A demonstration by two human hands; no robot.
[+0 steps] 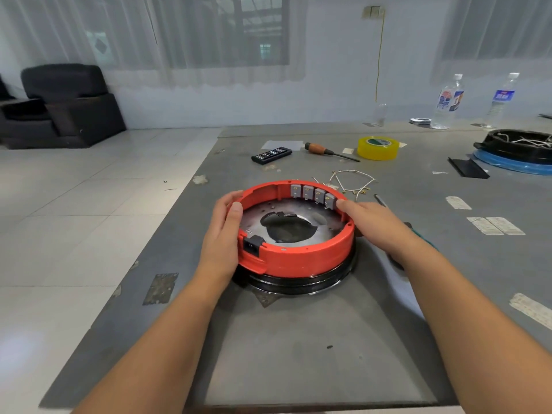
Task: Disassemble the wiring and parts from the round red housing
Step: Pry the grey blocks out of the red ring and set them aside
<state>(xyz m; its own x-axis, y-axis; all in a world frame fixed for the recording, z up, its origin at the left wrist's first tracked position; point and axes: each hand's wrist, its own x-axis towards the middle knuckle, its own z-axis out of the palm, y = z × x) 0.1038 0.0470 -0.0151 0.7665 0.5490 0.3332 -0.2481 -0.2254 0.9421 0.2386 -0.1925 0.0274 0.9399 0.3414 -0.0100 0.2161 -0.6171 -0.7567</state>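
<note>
The round red housing (pixel 301 258) sits on a black ring base (pixel 301 286) in the middle of the grey table. Several grey switch blocks (pixel 313 194) line its far inner wall, and a black socket (pixel 252 244) sits in its near left wall. My left hand (pixel 222 237) holds the housing's left rim, thumb over the top edge. My right hand (pixel 373 224) rests on the right rim with its fingers fairly straight, thumb tip at the rim by the last switch block. A loose bundle of white wires (pixel 351 182) lies on the table just behind the housing.
Behind the housing lie a screwdriver (pixel 328 151), a black bit case (pixel 271 155) and a yellow tape roll (pixel 378 147). A black pan with wires (pixel 519 144) on a blue ring stands at far right, two water bottles (pixel 448 100) behind. The table's left edge (pixel 143 249) drops to tiled floor.
</note>
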